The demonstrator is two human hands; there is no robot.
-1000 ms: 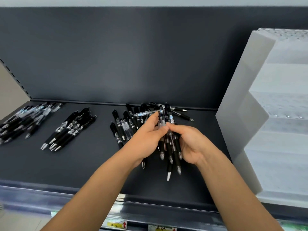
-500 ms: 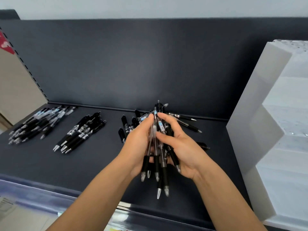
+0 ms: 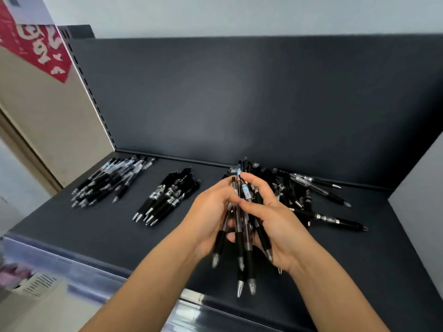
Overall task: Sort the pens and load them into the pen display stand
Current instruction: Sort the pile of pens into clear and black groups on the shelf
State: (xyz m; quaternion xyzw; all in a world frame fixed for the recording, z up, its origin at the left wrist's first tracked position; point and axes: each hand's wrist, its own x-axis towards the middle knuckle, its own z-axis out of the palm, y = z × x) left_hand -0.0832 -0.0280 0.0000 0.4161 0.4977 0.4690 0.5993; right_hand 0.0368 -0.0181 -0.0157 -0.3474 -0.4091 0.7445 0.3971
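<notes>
Going from the left, two sorted piles are lying on the dark shelf (image 3: pixel 60 236): a far-left pile (image 3: pixel 112 180) of clear-barrelled pens and a middle pile (image 3: pixel 167 197) of black ones, both with tips pointing toward us. Right of them we are holding a bundle of pens (image 3: pixel 239 243) between both hands, above the shelf's front half. Our left hand (image 3: pixel 208 219) is curling round the bundle's left side. Our right hand (image 3: pixel 282 228) is cupping it from the right, its fingers (image 3: pixel 254 185) wrapping over the upper barrels. The bundle's long axis is running away from us, tips hanging toward us. Blur is smearing the grip, so we are guessing at perhaps five or six pens. Behind the right hand the unsorted heap (image 3: pixel 309 195) is sprawling. The pale display stand (image 3: pixel 417 188) is showing only at the right edge, so our right hand is nearer it. We are judging that the bundle must swing rightward.
</notes>
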